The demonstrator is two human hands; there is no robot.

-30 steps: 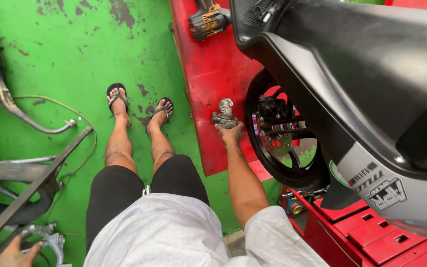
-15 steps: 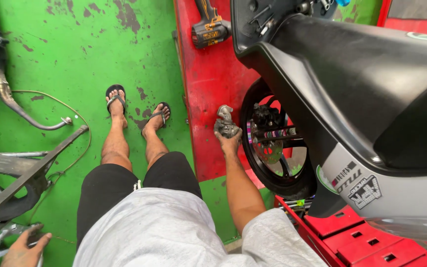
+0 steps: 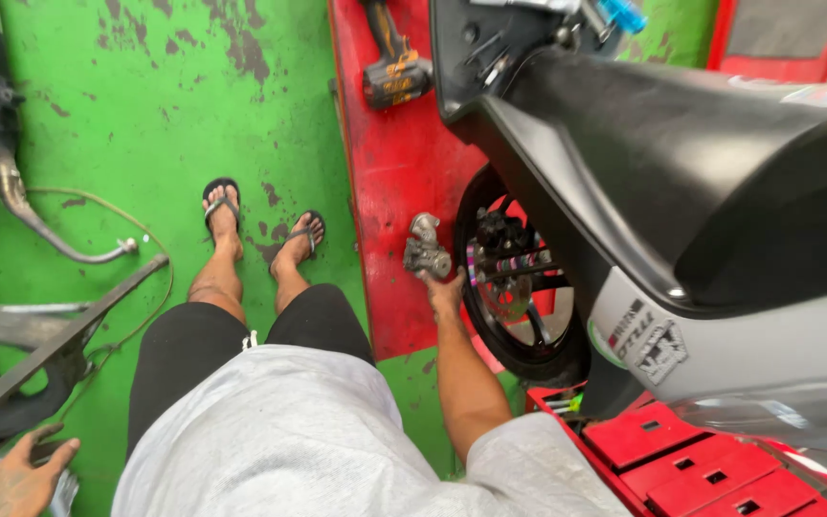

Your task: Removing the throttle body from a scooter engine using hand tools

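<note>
My right hand [image 3: 445,290] grips a small grey metal part, a brake caliper [image 3: 425,251], and holds it just left of the scooter's black rear wheel [image 3: 519,297] over the red lift platform [image 3: 394,172]. The wheel's brake disc and coloured bolts show right beside the caliper. My left hand [image 3: 21,474] sits at the bottom left corner, fingers spread, resting on or near a dark metal frame [image 3: 40,354]; I cannot see anything in it. My legs in black shorts and sandals stretch out over the green floor.
A black and yellow power tool [image 3: 394,77] lies on the platform's far end. The scooter's black seat and grey body [image 3: 701,191] fill the right side. A red tool tray [image 3: 701,460] is at bottom right. An exhaust pipe [image 3: 31,220] and a thin cable lie at left.
The view has swung right and down slightly. My right hand with the caliper has stayed by the wheel, lowering a little. My left hand has risen further into view at the bottom left.
</note>
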